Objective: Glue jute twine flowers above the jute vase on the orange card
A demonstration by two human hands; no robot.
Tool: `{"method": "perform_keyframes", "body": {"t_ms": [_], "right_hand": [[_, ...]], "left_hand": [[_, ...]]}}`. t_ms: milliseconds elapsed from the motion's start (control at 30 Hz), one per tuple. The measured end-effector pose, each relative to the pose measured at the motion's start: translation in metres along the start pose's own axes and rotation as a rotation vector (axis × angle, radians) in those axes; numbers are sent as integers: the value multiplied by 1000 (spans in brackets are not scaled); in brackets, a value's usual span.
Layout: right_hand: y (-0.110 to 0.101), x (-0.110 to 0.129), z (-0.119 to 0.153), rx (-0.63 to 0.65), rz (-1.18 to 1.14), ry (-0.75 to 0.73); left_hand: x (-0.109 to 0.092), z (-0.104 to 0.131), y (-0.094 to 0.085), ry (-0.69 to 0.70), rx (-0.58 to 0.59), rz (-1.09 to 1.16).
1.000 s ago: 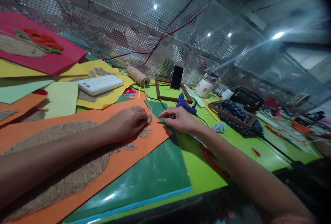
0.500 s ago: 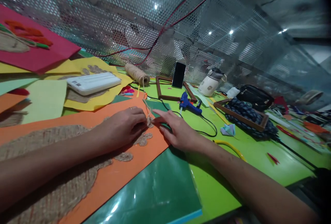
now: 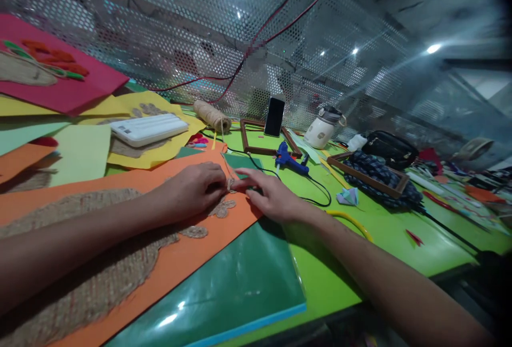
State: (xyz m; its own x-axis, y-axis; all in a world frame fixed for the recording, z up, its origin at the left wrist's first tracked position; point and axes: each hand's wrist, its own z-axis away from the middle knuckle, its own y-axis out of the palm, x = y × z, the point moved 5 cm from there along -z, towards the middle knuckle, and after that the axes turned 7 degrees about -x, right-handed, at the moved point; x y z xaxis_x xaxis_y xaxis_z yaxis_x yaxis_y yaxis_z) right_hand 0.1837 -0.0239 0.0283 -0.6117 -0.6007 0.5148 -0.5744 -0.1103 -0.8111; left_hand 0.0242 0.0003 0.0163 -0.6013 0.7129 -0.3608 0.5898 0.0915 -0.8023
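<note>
An orange sheet (image 3: 208,245) carries a large twine-covered shape (image 3: 100,261) and small twine loops (image 3: 222,208) near its right part. My left hand (image 3: 196,189) rests on the sheet, its fingers closed and pinching at the twine (image 3: 230,184). From the right, my right hand (image 3: 272,192) reaches the same small twine piece, with index finger and thumb apart and the index tip touching it. A strand runs up from there toward the twine roll (image 3: 212,116).
Behind the hands are a blue glue gun (image 3: 291,161), a brown frame (image 3: 256,149), a phone (image 3: 274,116) and a white bottle (image 3: 321,129). A white power bank (image 3: 150,129) lies on yellow paper at left. A green packet (image 3: 240,288) is in front.
The view has shifted slightly. Both hands stay at the small twine piece; my right hand's fingers have bent a little closer to it.
</note>
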Motion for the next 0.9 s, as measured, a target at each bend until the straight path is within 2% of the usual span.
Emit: {"method": "perform_keyframes", "body": {"t_ms": [100, 200, 267, 433, 533, 600, 733, 900], "right_hand": [[1, -9, -3, -23, -285, 191], [3, -14, -4, -63, -406, 291], [2, -14, -4, -79, -390, 291], [-4, -9, -3, -106, -180, 140], [-10, -17, -3, -135, -170, 200], [-17, -24, -2, -207, -139, 263], [-31, -27, 0, -354, -121, 204], [-35, -25, 2, -369, -220, 225]], "left_hand": [[1, -1, -1, -27, 18, -9], [1, -1, -1, -43, 30, -17], [1, -1, -1, -48, 34, -8], [2, -1, -1, -49, 23, -4], [1, -1, -2, -28, 11, -25], [-1, -1, -2, -22, 6, -26], [-2, 0, -3, -10, -5, -19], [0, 0, -3, -16, -6, -23]]}}
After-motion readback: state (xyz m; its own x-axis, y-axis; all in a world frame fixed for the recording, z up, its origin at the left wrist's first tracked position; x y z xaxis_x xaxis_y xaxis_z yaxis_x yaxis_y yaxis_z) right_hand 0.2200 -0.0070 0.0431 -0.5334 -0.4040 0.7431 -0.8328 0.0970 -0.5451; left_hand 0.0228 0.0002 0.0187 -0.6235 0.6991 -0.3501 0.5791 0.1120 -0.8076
